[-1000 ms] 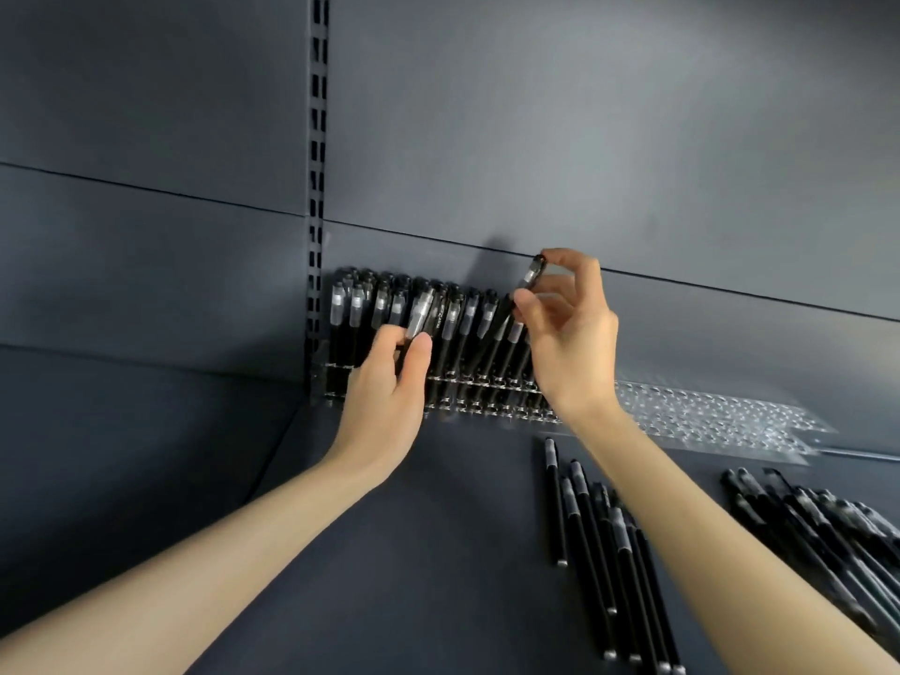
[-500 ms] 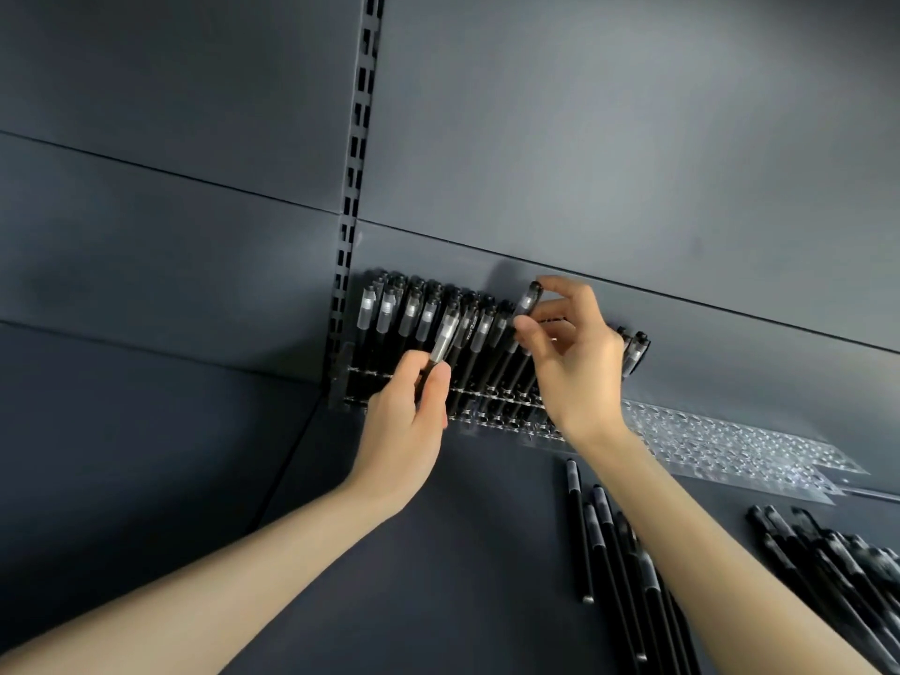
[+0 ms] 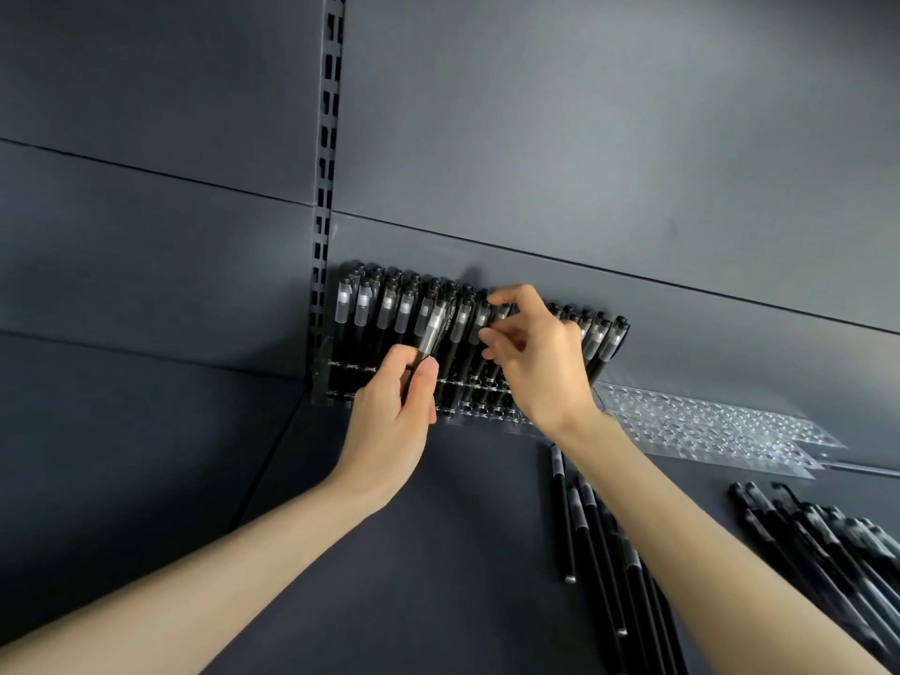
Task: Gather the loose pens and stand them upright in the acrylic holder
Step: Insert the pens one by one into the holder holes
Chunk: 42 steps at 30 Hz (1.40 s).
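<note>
- At the acrylic holder (image 3: 706, 426), back of shelf (image 3: 438, 552): clamped in left grip (image 3: 389, 421), one black pen (image 3: 431, 331), tilted, unseated.
- Pinched in right grip (image 3: 540, 362): top of a second pen (image 3: 496, 311).
- Could miss its hole, jostling packed neighbours (image 3: 370, 309) over.
- Lying loose rightward: more pens (image 3: 599, 552).

The acrylic holder (image 3: 706, 421) lies along the back of the shelf (image 3: 438, 552), against the back panel (image 3: 584, 138), its left end just beside the slotted upright (image 3: 326, 187). Standing pens (image 3: 389, 309) fill its left part. The left hand (image 3: 389, 421), holding one pen (image 3: 433, 328), is before them. The right hand (image 3: 540, 362) is to its right, among the pen tops, perhaps pinching one. Before the holder lie loose pens (image 3: 599, 552) side by side, and further right a heap of pens (image 3: 828, 543).
</note>
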{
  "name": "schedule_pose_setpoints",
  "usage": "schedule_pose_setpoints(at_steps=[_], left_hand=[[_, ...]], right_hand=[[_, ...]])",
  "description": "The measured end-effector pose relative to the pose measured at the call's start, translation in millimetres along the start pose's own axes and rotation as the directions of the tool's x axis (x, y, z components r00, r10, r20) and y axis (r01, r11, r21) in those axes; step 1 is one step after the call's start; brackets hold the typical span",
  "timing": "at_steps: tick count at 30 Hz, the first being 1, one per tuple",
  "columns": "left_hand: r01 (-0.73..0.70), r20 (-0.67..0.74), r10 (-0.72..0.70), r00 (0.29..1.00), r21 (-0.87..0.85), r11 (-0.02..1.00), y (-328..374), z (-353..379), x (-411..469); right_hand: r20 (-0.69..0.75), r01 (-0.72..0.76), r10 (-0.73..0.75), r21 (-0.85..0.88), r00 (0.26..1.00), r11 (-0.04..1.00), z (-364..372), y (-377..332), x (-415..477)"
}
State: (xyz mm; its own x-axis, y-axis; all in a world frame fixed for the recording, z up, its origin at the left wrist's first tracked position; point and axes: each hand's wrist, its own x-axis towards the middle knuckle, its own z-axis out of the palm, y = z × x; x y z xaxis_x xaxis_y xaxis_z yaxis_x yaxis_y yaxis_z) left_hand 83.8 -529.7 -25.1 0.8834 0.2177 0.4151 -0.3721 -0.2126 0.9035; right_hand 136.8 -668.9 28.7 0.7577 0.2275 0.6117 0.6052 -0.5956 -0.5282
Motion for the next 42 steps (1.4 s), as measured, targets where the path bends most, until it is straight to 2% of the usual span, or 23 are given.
schedule_pose_setpoints(at_steps=[4,6,9,12,14,17,19,22,25,27,30,31,33,37,42], left_hand=[[0.008,0.002,-0.008,1.000,0.002,1.000,0.6,-0.5,-0.9],[0.005,0.008,-0.006,1.000,0.026,1.000,1.4,-1.5,-1.7],[0.003,0.063,-0.005,0.998,0.024,1.000,2.8,-0.4,-4.9],[-0.024,0.138,0.022,0.990,0.008,1.000,3.6,4.4,-10.5],[-0.037,0.166,0.033,0.986,0.021,0.999,3.6,7.8,-12.8],[0.003,0.157,-0.001,0.988,-0.016,1.000,3.8,9.8,-11.4],[0.032,0.151,-0.025,0.988,-0.045,0.998,4.1,9.1,-10.2],[0.044,0.171,-0.034,0.985,-0.056,0.997,4.4,8.0,-9.7],[-0.070,0.174,0.050,0.984,0.109,0.992,-0.5,7.6,-8.6],[-0.213,0.161,0.170,0.972,0.310,0.927,-7.6,5.9,-6.8],[-0.382,0.201,0.332,0.922,0.615,0.690,-15.0,0.4,-4.7],[-0.420,0.233,0.364,0.902,0.674,0.608,-18.1,0.2,-4.8],[-0.442,0.273,0.372,0.887,0.735,0.514,-23.6,2.0,-5.4],[-0.432,0.288,0.354,0.890,0.782,0.449,-29.1,3.2,-5.3],[-0.421,0.287,0.349,0.892,0.809,0.411,-30.8,2.1,-3.4]], right_hand=[[-0.019,0.013,-0.015,-0.070,1.000,0.997,-1.2,0.6,-3.1],[-0.062,0.000,-0.002,-0.039,0.998,0.999,-3.3,0.5,-7.8],[-0.071,-0.071,0.087,0.202,0.994,0.977,-7.9,-5.2,-16.2],[0.049,-0.141,0.133,0.419,0.990,0.897,-9.7,-9.6,-21.5],[0.092,-0.158,0.130,0.481,0.987,0.862,-8.5,-9.0,-22.0],[0.048,-0.152,0.151,0.546,0.987,0.824,-9.0,-7.1,-19.0],[-0.002,-0.140,0.173,0.580,0.985,0.802,-12.2,-4.5,-15.8],[0.039,-0.138,0.141,0.571,0.989,0.809,-15.1,-3.5,-15.0],[0.008,-0.118,0.135,0.532,0.991,0.838,-19.4,-4.3,-14.2],[-0.099,-0.084,0.150,0.485,0.984,0.870,-26.1,-4.3,-10.7],[-0.266,-0.012,0.119,0.373,0.957,0.928,-35.9,-4.4,-4.7],[-0.303,0.011,0.097,0.338,0.948,0.941,-37.1,-5.4,-3.5],[-0.345,0.043,0.066,0.298,0.936,0.953,-36.0,-7.1,-1.8],[-0.345,0.071,0.005,0.206,0.938,0.976,-26.2,-4.9,1.0],[-0.346,0.091,-0.026,0.171,0.938,0.981,-21.3,-1.4,1.3]])
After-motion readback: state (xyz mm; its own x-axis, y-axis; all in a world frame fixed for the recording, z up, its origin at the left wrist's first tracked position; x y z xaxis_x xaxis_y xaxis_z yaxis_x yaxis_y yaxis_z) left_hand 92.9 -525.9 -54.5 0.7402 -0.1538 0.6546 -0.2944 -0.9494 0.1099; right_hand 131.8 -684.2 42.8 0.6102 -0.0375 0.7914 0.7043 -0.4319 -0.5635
